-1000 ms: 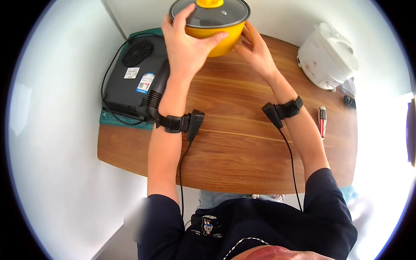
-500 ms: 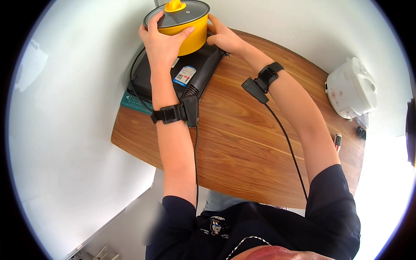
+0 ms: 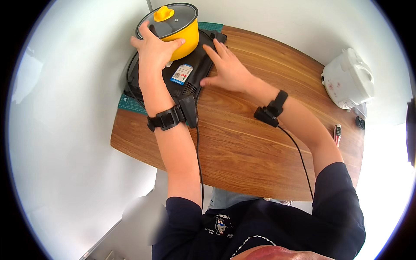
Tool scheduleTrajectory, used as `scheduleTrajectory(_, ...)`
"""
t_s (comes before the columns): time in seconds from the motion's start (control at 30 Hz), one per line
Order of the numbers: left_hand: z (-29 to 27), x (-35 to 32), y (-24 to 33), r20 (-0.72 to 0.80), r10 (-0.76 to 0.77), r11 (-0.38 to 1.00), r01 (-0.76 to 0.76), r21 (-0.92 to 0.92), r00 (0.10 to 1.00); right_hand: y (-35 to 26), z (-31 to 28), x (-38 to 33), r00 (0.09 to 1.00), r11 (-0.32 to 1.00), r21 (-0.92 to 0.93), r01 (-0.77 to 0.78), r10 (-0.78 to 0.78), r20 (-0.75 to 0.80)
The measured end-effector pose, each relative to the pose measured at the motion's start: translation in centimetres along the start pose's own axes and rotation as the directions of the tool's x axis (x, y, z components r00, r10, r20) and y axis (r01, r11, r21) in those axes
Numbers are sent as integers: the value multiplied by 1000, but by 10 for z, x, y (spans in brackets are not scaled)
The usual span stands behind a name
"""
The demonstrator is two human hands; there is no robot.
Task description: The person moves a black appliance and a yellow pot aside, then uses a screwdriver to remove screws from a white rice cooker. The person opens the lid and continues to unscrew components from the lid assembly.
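A yellow pot [image 3: 189, 43] with a dark glass lid [image 3: 175, 21] and a yellow lid knob [image 3: 164, 14] stands on the black cooktop [image 3: 141, 76] at the far left of the table. My left hand [image 3: 156, 52] holds the pot's near side, thumb against the yellow wall and fingers up by the lid's rim. Off the pot, my right hand [image 3: 227, 69] is open with its fingers spread, over the cooktop's right edge and holding nothing. A blue and white label [image 3: 182, 74] shows on the cooktop's near part. Black straps circle both wrists.
Green cutting mat [image 3: 132, 104] edges show from under the cooktop. At the table's right stands a white rice cooker [image 3: 349, 80], with a small black object [image 3: 360, 122] and a red and white object [image 3: 337, 134] nearby. White walls border the table's left and far sides.
My right hand has let go of the pot's right side and drawn back toward me, its fingers spreading. My left hand is still on the pot.
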State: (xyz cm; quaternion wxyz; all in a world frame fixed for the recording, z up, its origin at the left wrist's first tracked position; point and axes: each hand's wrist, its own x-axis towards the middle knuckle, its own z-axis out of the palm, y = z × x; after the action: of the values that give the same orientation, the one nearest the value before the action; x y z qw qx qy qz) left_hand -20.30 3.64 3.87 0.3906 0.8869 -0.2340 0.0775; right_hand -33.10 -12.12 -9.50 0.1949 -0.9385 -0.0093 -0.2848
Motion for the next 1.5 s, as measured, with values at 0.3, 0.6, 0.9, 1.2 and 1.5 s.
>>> scheduleTrajectory(0.3,8,-4,9,-26,28,999,-27,37,999,7,15,5,984,943,-290,164,-136,112)
scheduleTrajectory(0.6,17,-6,8,-143,103,989,-85,124,984,20,22,4,991,969,-217,118,-102,84)
scheduleTrajectory(0.9,46,-43,69,-222,554,826,-564,24,802,39,-124,-119,994,968,-228,-107,98,-48)
scheduleTrajectory(1.2,164,-153,163,13,876,446,-798,-405,482,47,-263,-323,590,456,-456,-764,780,-209)
scheduleTrajectory(1.5,268,-233,300,-51,994,70,-940,-333,92,55,-255,-382,395,356,-253,-900,910,-125)
